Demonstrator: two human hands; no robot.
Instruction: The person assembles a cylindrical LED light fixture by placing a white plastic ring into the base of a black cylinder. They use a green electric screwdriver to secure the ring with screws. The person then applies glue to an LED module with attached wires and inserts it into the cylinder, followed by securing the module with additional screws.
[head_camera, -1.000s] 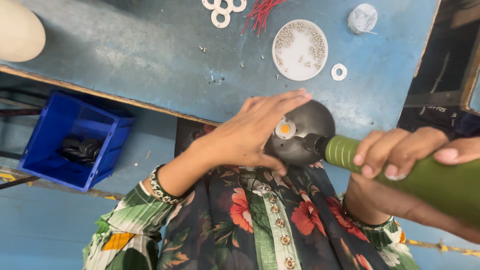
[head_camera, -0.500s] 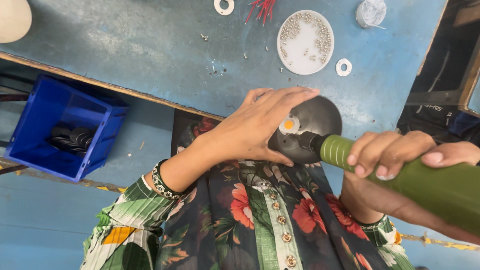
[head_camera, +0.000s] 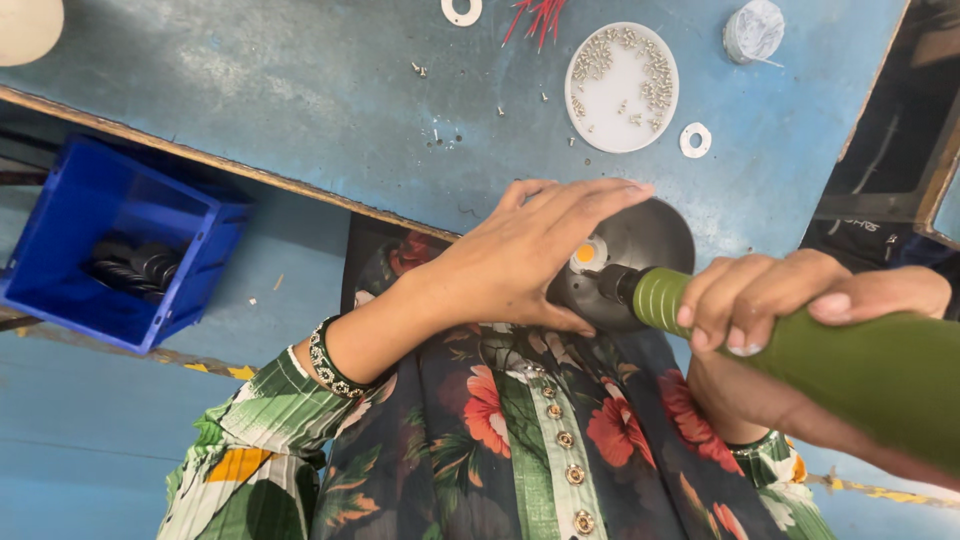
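Note:
My left hand (head_camera: 520, 255) wraps over a round black part (head_camera: 645, 240) with a small orange and white centre piece, holding it at the near edge of the blue table (head_camera: 300, 110). My right hand (head_camera: 790, 300) grips a green electric screwdriver (head_camera: 860, 365), whose black tip presses onto the middle of the black part. Both hands sit just above my floral-patterned lap.
A white round dish (head_camera: 622, 88) with several small screws lies on the table beyond the part. White washers (head_camera: 695, 140) and loose screws lie around it, with red wires (head_camera: 540, 18) and a tape roll (head_camera: 755, 30) at the far edge. A blue bin (head_camera: 115, 245) of black parts stands lower left.
Both hands with the black part and the screwdriver have stayed together; the view has shifted slightly so the table items sit higher in the frame.

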